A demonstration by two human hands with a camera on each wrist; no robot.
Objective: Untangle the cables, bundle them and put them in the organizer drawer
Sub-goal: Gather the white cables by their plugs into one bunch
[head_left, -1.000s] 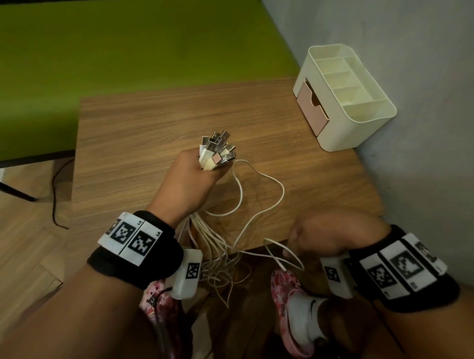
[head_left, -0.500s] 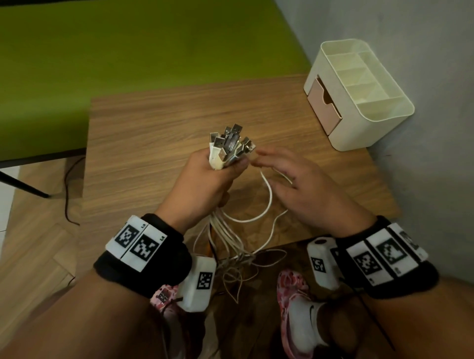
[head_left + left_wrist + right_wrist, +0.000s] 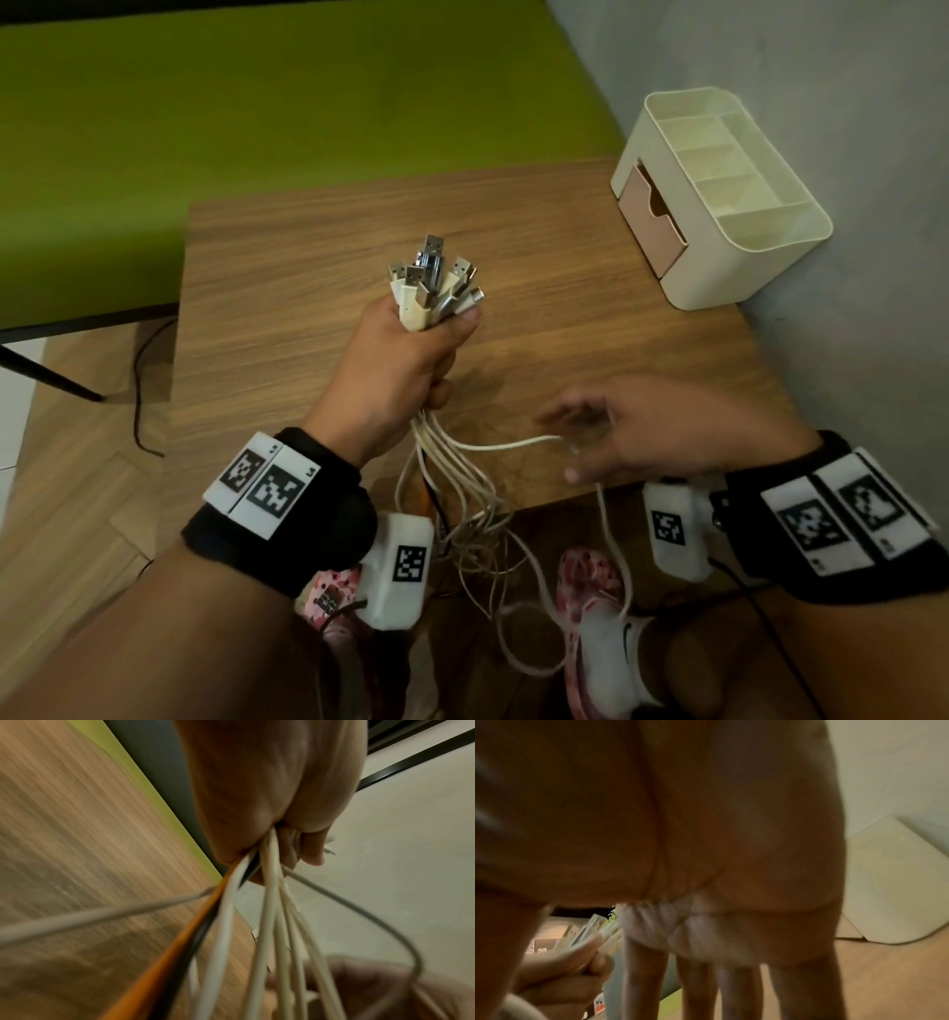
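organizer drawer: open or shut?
Ajar. The pink drawer juts slightly from the organizer front in the head view; its inside isn't visible.

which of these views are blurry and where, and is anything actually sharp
Head view: the left hand and the cable plugs are sharp, while the right hand is motion-smeared. Left wrist view: the table grain streaks and the near cables are soft. Right wrist view: dim and blurred throughout, palm filling the frame.

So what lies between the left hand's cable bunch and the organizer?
In the head view, only bare wooden table top lies between the cable bunch in the left hand and the organizer.
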